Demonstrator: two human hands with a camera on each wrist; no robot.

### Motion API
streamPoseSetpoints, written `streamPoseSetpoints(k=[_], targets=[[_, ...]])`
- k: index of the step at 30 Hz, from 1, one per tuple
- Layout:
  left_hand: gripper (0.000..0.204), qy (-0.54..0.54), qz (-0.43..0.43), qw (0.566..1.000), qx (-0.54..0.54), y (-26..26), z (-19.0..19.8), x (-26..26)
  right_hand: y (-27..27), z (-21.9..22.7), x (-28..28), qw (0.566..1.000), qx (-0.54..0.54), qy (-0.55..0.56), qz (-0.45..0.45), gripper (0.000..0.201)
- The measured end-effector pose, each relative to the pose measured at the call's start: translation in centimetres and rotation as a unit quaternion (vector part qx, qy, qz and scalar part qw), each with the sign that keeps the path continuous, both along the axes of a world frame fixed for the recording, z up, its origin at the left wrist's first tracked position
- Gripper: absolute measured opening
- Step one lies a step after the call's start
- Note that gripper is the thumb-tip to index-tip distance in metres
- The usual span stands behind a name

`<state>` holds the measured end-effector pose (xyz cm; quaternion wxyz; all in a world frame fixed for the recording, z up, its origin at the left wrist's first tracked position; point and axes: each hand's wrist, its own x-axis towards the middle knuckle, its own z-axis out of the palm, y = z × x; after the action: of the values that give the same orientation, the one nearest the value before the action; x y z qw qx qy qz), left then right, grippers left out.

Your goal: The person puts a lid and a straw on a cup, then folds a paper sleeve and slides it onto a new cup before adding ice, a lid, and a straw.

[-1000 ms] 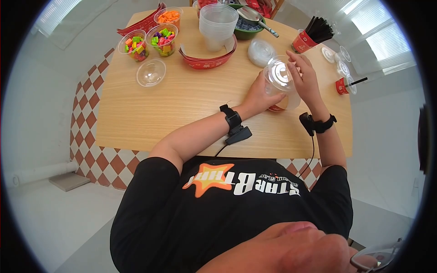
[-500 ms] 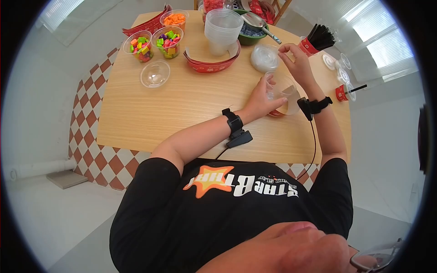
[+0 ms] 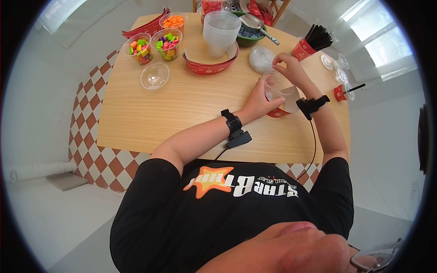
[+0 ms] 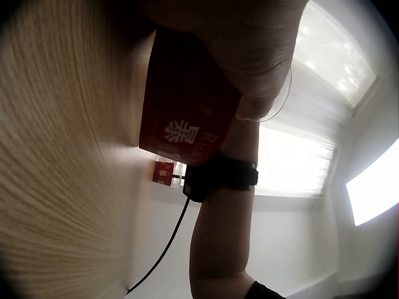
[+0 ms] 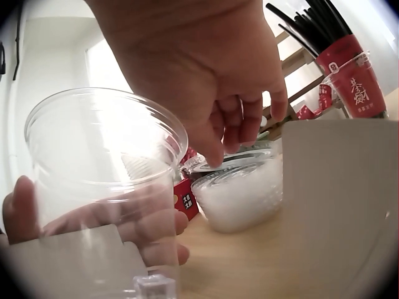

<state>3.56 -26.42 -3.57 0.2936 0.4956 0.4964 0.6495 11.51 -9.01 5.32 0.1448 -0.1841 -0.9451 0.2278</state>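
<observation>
My left hand (image 3: 264,101) grips a clear plastic cup (image 3: 273,91), its fingers along the far side and its thumb at the near side. A red printed paper sleeve (image 4: 187,106) with a pale inside stands at the cup, partly hidden by that hand. Low in the cup, the right wrist view shows a clear cube (image 5: 154,286). My right hand (image 3: 293,70) hovers over a stack of clear lids (image 5: 240,193), fingers loosely bent downward. Its fingertips (image 5: 215,156) are right at the uppermost lid.
Stacked clear cups (image 3: 222,29) stand among red sleeves (image 3: 209,68) at the back. Cups of coloured pieces (image 3: 167,44) and a loose lid (image 3: 154,76) are at left. Black straws (image 3: 318,37) fill a red cup at right. A green bowl (image 3: 248,42) holds a scoop.
My right hand has left the cup in my left hand and moved away to the lid stack, then lower over it. The round clear piece seen over the cup earlier no longer shows there.
</observation>
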Motion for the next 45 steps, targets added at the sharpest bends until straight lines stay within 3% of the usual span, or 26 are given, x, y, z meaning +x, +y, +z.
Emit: streamPoseSetpoints(k=[7,9,10,12,13,15,19,23,26,27,29,36,38,42,44,45], targets=[[0.094,-0.014,0.017,1.000,0.020,0.1,0.1,-0.2,-0.3,1.7,1.1,0.997,-0.078,-0.012,-0.008,0.023],[0.092,-0.026,0.027,0.999,0.026,0.0,0.3,-0.2,-1.2,2.6,2.2,0.963,-0.268,0.003,0.035,0.049],[0.094,-0.036,0.029,0.998,0.041,0.1,0.3,-0.2,-1.7,2.8,2.7,0.963,-0.268,0.002,0.034,0.049],[0.095,-0.047,0.033,0.997,0.055,0.4,0.1,-0.2,-2.8,3.0,3.8,0.922,-0.364,-0.002,0.128,0.080],[0.098,-0.052,0.027,0.997,0.049,0.5,0.1,-0.3,-3.5,2.9,3.9,0.922,-0.365,-0.003,0.129,0.080],[0.101,-0.058,0.024,0.997,0.042,0.5,-0.1,-0.2,-4.8,2.6,3.6,0.963,-0.231,0.013,0.138,0.099],[0.099,-0.104,-0.001,0.994,0.030,0.6,-0.4,-0.1,-5.3,3.5,2.9,0.972,-0.225,0.004,0.067,0.099],[0.095,-0.077,0.022,0.996,-0.042,-0.2,0.4,0.0,-3.2,5.1,0.3,0.982,-0.149,0.116,-0.014,0.098],[0.096,-0.070,0.025,0.996,-0.041,-0.2,0.7,-0.1,-1.7,6.8,-2.8,0.983,0.120,0.097,-0.100,0.095],[0.096,-0.071,0.026,0.996,-0.040,-0.2,0.7,-0.1,-0.9,6.7,-3.8,0.983,0.121,0.096,-0.099,0.095],[0.095,-0.071,0.024,0.996,-0.037,-0.1,0.4,-0.1,-0.1,6.8,-5.7,0.938,0.326,0.059,-0.103,0.090],[0.093,-0.056,0.028,0.997,-0.043,0.1,0.0,-0.1,-0.4,5.9,-10.8,0.903,0.411,-0.053,-0.113,0.084],[0.091,-0.038,0.027,0.998,-0.046,0.1,0.0,-0.1,-0.2,5.3,-11.5,0.880,0.458,-0.030,-0.120,0.072],[0.091,-0.036,0.031,0.998,-0.043,0.1,0.0,-0.1,-0.2,5.7,-11.8,0.887,0.434,-0.047,-0.151,0.073],[0.090,-0.042,0.033,0.997,-0.047,0.1,0.0,0.0,-1.1,6.7,-11.8,0.900,0.386,0.066,-0.194,0.075],[0.090,-0.043,0.036,0.997,-0.045,0.1,0.0,-0.1,-1.1,7.4,-12.0,0.900,0.387,0.066,-0.191,0.075]])
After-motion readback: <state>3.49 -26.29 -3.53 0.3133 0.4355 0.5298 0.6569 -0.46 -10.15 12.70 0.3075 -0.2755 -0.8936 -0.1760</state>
